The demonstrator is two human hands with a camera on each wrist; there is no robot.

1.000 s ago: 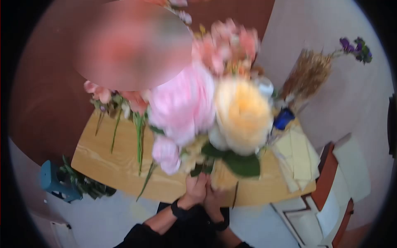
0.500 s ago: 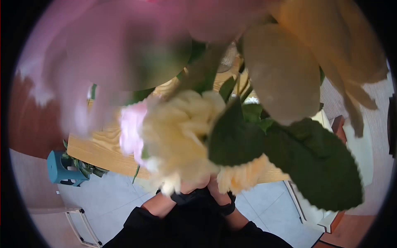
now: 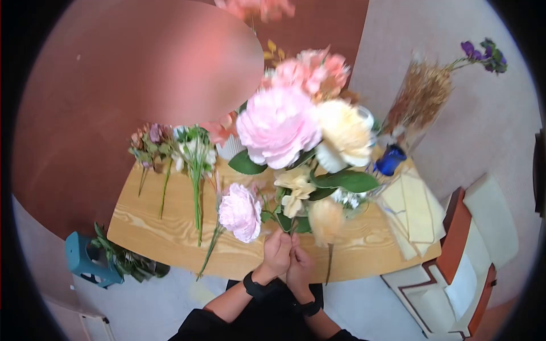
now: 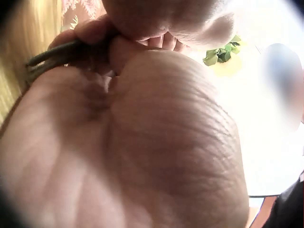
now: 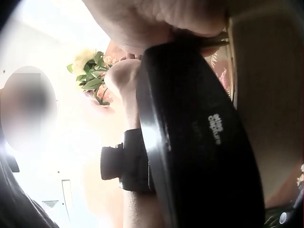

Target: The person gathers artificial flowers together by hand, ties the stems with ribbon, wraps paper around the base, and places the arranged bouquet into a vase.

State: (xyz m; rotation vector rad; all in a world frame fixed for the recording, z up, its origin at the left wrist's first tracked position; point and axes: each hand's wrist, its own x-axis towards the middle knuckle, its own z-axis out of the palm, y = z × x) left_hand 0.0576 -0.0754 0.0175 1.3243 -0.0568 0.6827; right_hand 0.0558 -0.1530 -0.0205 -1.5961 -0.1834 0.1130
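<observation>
Both hands are together near the table's front edge, gripping the stems of a flower bunch. The left hand is slightly higher, with the right hand against it. Above them spread a large pink peony, a cream rose, a pale yellow bloom and green leaves. A smaller pink bloom and a blurred peach bloom flank the bunch lower down. In the left wrist view, stem ends poke out past the curled fingers. A black wrist device covers much of the right wrist view.
Loose flower stems lie on the left of the wooden table. At right are folded cream wrapping sheets, a blue flower and dried stalks. A teal stool and a chair flank the table.
The bunch came up close to the head camera half a second ago, filling the view. Now it is lower and farther away over the table, with both hands still gripping the stems.
</observation>
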